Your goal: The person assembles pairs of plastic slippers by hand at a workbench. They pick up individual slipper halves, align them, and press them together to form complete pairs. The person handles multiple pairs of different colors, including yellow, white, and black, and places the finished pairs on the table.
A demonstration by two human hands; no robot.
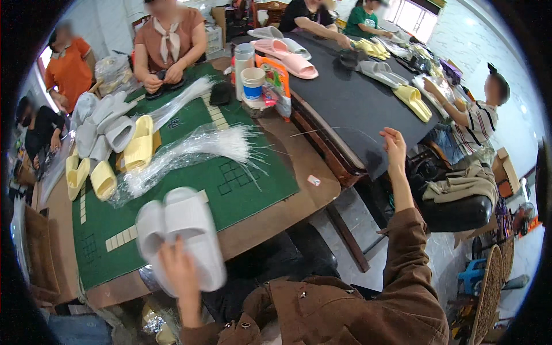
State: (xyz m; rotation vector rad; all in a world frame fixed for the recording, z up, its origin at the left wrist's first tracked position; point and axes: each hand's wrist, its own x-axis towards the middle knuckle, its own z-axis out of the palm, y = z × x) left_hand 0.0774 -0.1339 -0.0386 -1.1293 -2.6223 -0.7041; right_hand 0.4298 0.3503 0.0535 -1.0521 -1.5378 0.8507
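Left hand (180, 270) grips grey slippers (187, 217) by the desk's (270, 219) near edge; loosening could drop them. Right hand (394, 147) pinches a strand (345, 130).

- A mat (279, 187) is laid on a table (313, 201).
- On it, a near bundle of strands (190, 155) is placed before a far bundle (187, 103).
- Left of both, slippers (109, 129) are heaped.
- Before the near bundle, a slipper pair (198, 224) is held by the left hand (179, 267).
- To the right, a second table (345, 123) is set, more slippers (379, 73) placed on it.
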